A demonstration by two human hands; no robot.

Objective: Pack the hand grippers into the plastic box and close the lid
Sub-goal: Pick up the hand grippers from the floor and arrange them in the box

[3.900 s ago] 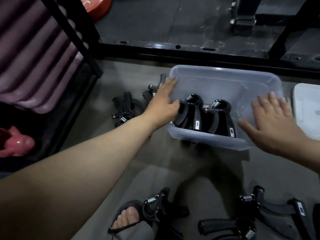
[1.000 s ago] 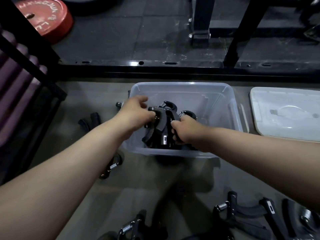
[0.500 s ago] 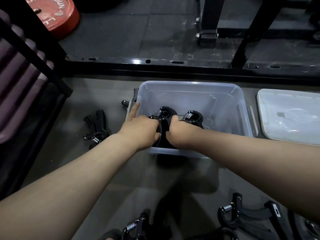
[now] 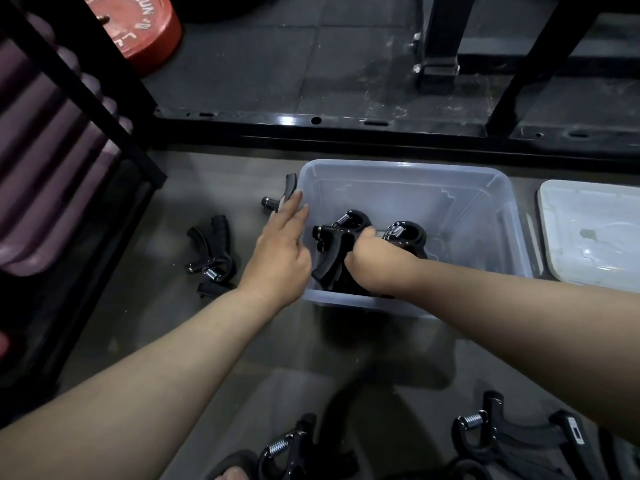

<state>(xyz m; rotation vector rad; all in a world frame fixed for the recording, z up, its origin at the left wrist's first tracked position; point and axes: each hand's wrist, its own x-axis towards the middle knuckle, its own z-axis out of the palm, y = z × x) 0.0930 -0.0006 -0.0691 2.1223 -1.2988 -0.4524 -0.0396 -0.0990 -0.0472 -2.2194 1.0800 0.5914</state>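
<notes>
A translucent plastic box (image 4: 405, 168) stands open on the floor with black hand grippers (image 4: 403, 233) in its near half. My right hand (image 4: 370, 261) reaches into the box and is shut on one black hand gripper (image 4: 332, 251). My left hand (image 4: 280, 251) hovers flat over the box's left wall, fingers apart and holding nothing. Just past its fingertips lies another hand gripper (image 4: 280, 195) on the floor. The white lid (image 4: 592, 230) lies flat to the right of the box.
More hand grippers lie loose: a pile at left (image 4: 211, 254), one at bottom centre (image 4: 291, 448), several at bottom right (image 4: 512, 434). A black metal rack frame (image 4: 315, 129) runs behind the box. A red weight plate (image 4: 138, 26) sits at upper left. My sandalled foot (image 4: 232, 474) is below.
My left hand has let go of the gripper in the box and moved left and outward over the box wall, fingers spread. My right hand still holds the gripper inside the box.
</notes>
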